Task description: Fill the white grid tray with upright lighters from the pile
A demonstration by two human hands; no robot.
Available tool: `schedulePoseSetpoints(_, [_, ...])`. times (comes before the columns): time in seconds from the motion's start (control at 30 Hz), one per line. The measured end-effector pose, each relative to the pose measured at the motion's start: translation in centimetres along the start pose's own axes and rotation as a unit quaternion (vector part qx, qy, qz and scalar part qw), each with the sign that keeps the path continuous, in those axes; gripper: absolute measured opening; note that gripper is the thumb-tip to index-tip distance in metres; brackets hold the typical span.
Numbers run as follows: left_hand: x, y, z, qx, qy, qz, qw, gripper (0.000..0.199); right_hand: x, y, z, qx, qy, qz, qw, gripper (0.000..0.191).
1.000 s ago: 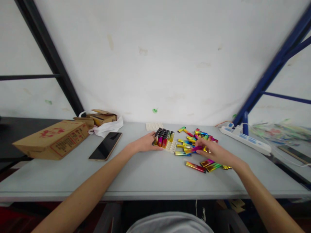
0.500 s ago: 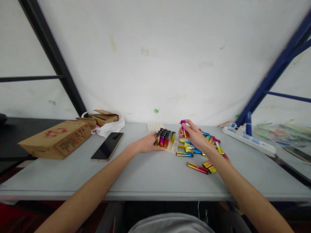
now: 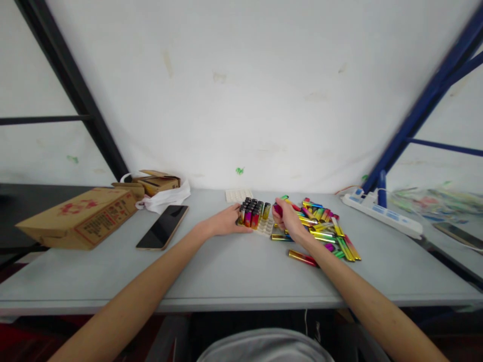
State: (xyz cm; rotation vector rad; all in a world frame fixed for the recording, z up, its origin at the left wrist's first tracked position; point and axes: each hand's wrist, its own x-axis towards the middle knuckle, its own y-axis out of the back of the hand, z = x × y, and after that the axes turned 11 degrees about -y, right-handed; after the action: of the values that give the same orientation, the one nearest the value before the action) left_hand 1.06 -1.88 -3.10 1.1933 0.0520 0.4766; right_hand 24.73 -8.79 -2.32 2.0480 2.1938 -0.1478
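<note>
Shiny, colour-graded lighters (image 3: pixel 251 213) with black tops stand upright, packed close in the left part of a white tray with holes (image 3: pixel 266 227). Around the left side of this block curls my left hand (image 3: pixel 228 220), thumb at the front, closed on the tray and its lighters. To the right of the tray, slightly above the table, my right hand (image 3: pixel 289 217) is closed round a purple lighter (image 3: pixel 278 208), mostly hidden by the fingers. Loose lighters (image 3: pixel 324 226) in gold, red, green and blue lie in a heap beneath and beyond my right forearm.
A second white tray (image 3: pixel 239 195) lies against the wall. On the left are a phone (image 3: pixel 163 227), a cardboard box (image 3: pixel 81 216), an opened smaller box (image 3: pixel 160 183) and a white plastic bag (image 3: pixel 166 197). A power strip (image 3: pixel 383 213) lies at the right by a blue post.
My right hand has moved left and down toward the tray, and the lighter in it has turned, showing less of its length. My left hand keeps its place at the block. The view shifted slightly.
</note>
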Motion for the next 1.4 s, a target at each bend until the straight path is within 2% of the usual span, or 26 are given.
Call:
schedulePoseSetpoints(0.2, [-0.1, -0.1, -0.2, -0.016, 0.004, 0.01, 1.0, 0.052, 0.1, 0.1, 0.7, 0.016, -0.011, -0.013, 1.0, 0.048])
schedulePoseSetpoints(0.4, [-0.1, 0.0, 0.1, -0.008, 0.006, 0.012, 1.0, 0.054, 0.2, 0.4, 0.4, -0.015, -0.007, -0.011, 1.0, 0.059])
schedulePoseSetpoints(0.53, [-0.1, 0.1, 0.2, -0.006, 0.002, 0.009, 1.0, 0.053, -0.2, 0.8, 0.1, -0.051, 0.081, -0.015, 0.995, 0.06])
schedulePoseSetpoints(0.6, [-0.1, 0.1, 0.1, -0.005, 0.003, 0.006, 1.0, 0.053, -0.4, 1.1, -0.1, -0.091, 0.126, 0.006, 0.988, 0.057])
schedulePoseSetpoints(0.7, [-0.1, 0.0, 0.0, -0.008, 0.006, 0.014, 1.0, 0.055, -0.8, 1.4, -0.4, -0.207, 0.197, 0.062, 0.956, 0.049])
schedulePoseSetpoints(0.77, [-0.1, 0.0, -0.1, -0.01, 0.002, 0.017, 1.0, 0.054, -1.2, 1.5, -0.7, -0.29, 0.252, 0.102, 0.918, 0.045])
schedulePoseSetpoints(0.83, [-0.1, -0.1, -0.1, -0.008, 0.0, 0.019, 1.0, 0.054, -1.4, 1.5, -0.9, -0.355, 0.277, 0.126, 0.884, 0.041])
schedulePoseSetpoints(0.9, [-0.1, -0.1, -0.1, -0.004, 0.001, 0.016, 1.0, 0.052, -1.6, 1.4, -0.9, -0.396, 0.267, 0.135, 0.868, 0.037])
schedulePoseSetpoints(1.1, [-0.1, -0.1, -0.2, -0.004, -0.005, 0.023, 1.0, 0.052, -0.8, 1.3, 0.3, -0.45, 0.236, 0.14, 0.85, 0.03])
schedulePoseSetpoints(1.3, [-0.1, -0.2, -0.2, 0.002, 0.001, 0.02, 1.0, 0.051, -0.2, 2.0, 0.2, -0.546, 0.236, 0.135, 0.792, 0.033])
schedulePoseSetpoints(1.4, [-0.1, -0.1, -0.2, 0.005, 0.008, 0.012, 1.0, 0.052, -0.1, 2.1, 0.2, -0.571, 0.226, 0.136, 0.778, 0.033])
